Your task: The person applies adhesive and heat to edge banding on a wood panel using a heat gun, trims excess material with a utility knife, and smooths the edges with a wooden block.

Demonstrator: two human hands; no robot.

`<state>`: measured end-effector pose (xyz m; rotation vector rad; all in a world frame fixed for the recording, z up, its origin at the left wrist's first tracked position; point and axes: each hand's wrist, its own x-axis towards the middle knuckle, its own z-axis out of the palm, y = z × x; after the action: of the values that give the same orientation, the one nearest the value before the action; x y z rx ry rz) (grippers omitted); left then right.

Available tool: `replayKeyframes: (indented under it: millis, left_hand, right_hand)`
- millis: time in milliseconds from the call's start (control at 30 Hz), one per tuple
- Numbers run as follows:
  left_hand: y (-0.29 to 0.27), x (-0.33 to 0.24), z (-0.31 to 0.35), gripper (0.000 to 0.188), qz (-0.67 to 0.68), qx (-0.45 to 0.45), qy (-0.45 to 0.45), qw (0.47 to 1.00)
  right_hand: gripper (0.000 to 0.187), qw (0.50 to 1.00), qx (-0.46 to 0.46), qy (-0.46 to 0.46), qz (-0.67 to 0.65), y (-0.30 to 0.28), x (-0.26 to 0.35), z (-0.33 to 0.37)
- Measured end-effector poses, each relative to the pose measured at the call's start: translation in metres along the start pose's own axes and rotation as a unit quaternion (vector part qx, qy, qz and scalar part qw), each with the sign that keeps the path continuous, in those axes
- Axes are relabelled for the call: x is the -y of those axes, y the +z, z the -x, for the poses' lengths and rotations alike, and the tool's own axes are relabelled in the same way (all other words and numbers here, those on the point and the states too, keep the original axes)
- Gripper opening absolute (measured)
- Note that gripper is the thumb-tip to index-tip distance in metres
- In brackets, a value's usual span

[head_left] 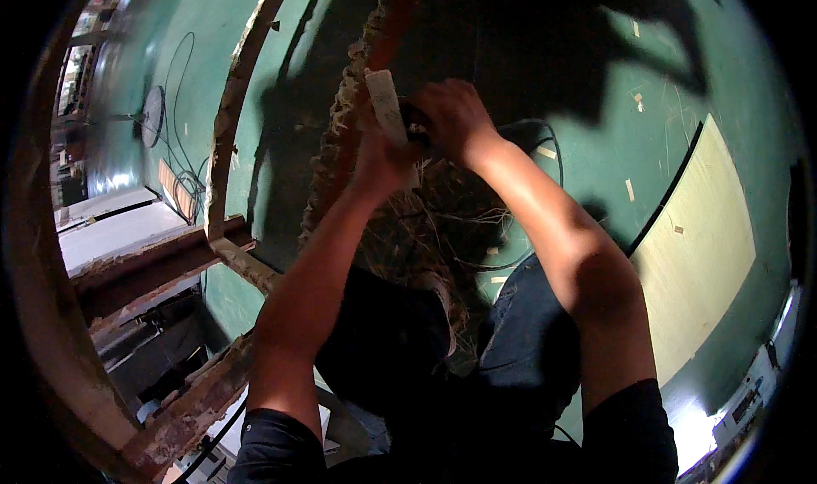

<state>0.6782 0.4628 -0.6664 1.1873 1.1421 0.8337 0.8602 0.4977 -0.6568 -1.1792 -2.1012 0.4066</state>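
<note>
My left hand (385, 154) is closed around the lower part of a pale, speckled flat block (386, 101), whose upper end sticks out past the fingers. Close beside it, my right hand (449, 116) curls over a small dark thing (414, 116); shadow hides its shape and most of the fingers. Both hands are at a reddish frame piece (393, 37) with a ragged, crumbly pale edge (340, 114). Below the hands, a tangle of loose straw-like fibres (434, 220) hangs or lies near my knees.
A curved frame bar (231, 114) rises at the left, joining a rusty-brown crosspiece (157, 267). A black cable (557, 156) loops right of my hands. On the green floor (608, 169) lie small scraps and a pale yellow sheet (702, 246). More cable (174, 152) trails at the far left.
</note>
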Motion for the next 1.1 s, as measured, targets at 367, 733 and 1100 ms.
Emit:
replayKeyframes:
  millis: [367, 733, 1100]
  left_hand:
    - [0.005, -0.007, -0.014, 0.076, -0.159, -0.086, -0.075, 0.981]
    - [-0.062, 0.177, -0.113, 0.075, 0.005, -0.197, -0.167, 0.966]
    - [-0.09, 0.261, -0.151, 0.089, -0.474, -0.233, -0.139, 0.837]
  right_hand:
    - [0.031, 0.984, 0.102, 0.111, 0.1, 0.009, -0.007, 0.005]
    - [0.029, 0.977, 0.088, 0.194, -0.014, -0.045, 0.015, 0.017]
    - [0.028, 0.957, 0.155, 0.24, -0.052, -0.107, 0.005, 0.107]
